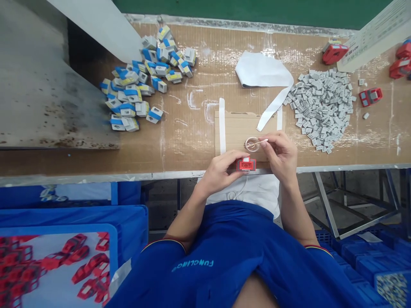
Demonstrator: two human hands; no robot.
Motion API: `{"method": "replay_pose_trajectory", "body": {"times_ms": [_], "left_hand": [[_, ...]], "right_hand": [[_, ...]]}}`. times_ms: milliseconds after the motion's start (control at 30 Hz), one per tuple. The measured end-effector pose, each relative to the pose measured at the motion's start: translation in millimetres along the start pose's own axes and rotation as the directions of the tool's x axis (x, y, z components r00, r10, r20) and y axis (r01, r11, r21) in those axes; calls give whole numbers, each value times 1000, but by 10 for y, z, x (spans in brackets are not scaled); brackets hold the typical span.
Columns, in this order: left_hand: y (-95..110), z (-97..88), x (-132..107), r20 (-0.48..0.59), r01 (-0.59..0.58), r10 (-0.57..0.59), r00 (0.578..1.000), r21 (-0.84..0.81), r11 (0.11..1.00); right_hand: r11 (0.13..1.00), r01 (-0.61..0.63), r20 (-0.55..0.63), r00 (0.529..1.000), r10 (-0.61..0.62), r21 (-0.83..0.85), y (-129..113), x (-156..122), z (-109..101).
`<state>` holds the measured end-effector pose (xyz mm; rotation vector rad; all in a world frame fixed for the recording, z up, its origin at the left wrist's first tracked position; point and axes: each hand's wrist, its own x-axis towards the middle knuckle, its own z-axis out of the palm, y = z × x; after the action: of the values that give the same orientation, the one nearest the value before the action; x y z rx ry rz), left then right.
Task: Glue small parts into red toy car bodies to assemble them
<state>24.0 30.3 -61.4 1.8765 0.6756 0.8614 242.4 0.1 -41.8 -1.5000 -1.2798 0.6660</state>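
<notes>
Watching remotely through the head camera, I see the left hand [218,171] pinching a small red part [246,164] between thumb and fingers, just short of the bench's near edge. The right hand [281,156], close beside it, pinches a thin white stick [259,143] in its fingertips. The stick's far end lies over a small round dish [251,144] just beyond the red part. The dish sits on a cardboard pad [234,128] directly ahead of both hands. A heap of grey pieces [321,107] lies beyond the right hand, off to its right. A heap of blue-and-white blocks [144,81] lies well beyond the left hand, to its left. Below the left forearm, a blue crate [64,229] holds more red parts.
</notes>
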Motion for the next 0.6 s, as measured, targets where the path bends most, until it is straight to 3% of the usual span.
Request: {"method": "replay_pose_trajectory", "body": {"times_ms": [367,600], "left_hand": [[-12,-41,27,45,-7,4,999,72,997],[-79,-72,-16,64,174,-169,984,-89,981]], "right_hand": [[991,11,-72,997,-1,134,-22,28,42],[978,-91,-109,988,113,190,16,36,26]]}}
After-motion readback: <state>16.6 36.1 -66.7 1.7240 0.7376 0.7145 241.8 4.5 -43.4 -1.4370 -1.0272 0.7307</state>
